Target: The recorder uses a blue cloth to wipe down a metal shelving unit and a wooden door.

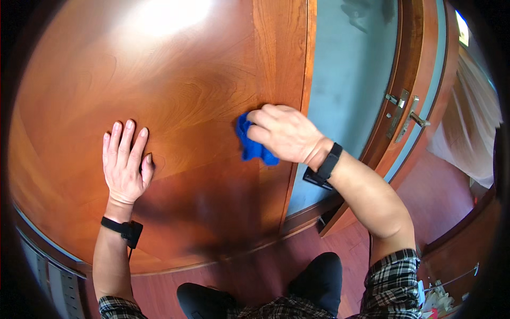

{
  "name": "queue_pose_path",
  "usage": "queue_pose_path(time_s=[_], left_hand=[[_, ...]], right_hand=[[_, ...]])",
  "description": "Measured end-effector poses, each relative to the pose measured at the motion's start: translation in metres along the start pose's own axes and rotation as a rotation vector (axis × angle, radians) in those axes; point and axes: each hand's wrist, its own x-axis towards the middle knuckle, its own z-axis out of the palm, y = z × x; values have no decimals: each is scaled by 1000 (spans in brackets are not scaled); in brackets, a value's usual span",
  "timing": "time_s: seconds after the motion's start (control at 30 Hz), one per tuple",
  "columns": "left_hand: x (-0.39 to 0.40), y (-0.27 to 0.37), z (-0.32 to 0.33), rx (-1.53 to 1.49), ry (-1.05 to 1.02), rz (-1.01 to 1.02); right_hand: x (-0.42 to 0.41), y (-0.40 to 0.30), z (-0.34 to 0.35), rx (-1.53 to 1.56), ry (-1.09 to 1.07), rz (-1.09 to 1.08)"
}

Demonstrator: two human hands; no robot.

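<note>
A large wooden panel with glossy, swirling grain stands before me. My left hand rests flat against its left part, fingers spread and pointing up, holding nothing. Near the panel's right edge, my right hand grips a bunched blue cloth, which lies against the wood. Part of the cloth is hidden under the fingers. Both wrists wear black straps with small black devices.
Right of the panel is a bluish pane, then an open door with a metal handle. Translucent sheeting hangs beyond it. Reddish floorboards lie below. Crumpled litter sits at lower right.
</note>
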Motion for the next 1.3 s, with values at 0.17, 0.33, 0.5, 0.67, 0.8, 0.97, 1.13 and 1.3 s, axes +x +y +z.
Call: queue_pose_path(time_s=[0.17, 0.33, 0.5, 0.67, 0.8, 0.97, 1.13, 1.3], left_hand=[[0, -1, 7, 4, 18, 0], [-3, -1, 9, 6, 36, -7], [-1, -2, 5, -3, 26, -6], [4, -1, 0, -8, 12, 11], [3, -4, -2, 0, 22, 21], [4, -4, -1, 23, 57, 52], [2, -21, -17, 74, 15, 78], [14, -26, -38, 94, -11, 114]], right_hand=[[11, 46, -36, -280, 305, 337], [43, 91, -60, -130, 709, 687], [29, 60, -32, -213, 441, 704], [-12, -16, -8, -25, 181, 548], [-40, -6, 5, -90, 176, 487], [-49, 35, -16, -88, 567, 816], [-31, 63, -21, 498, 619, 1039], [-43, 50, 16, 700, 526, 994]])
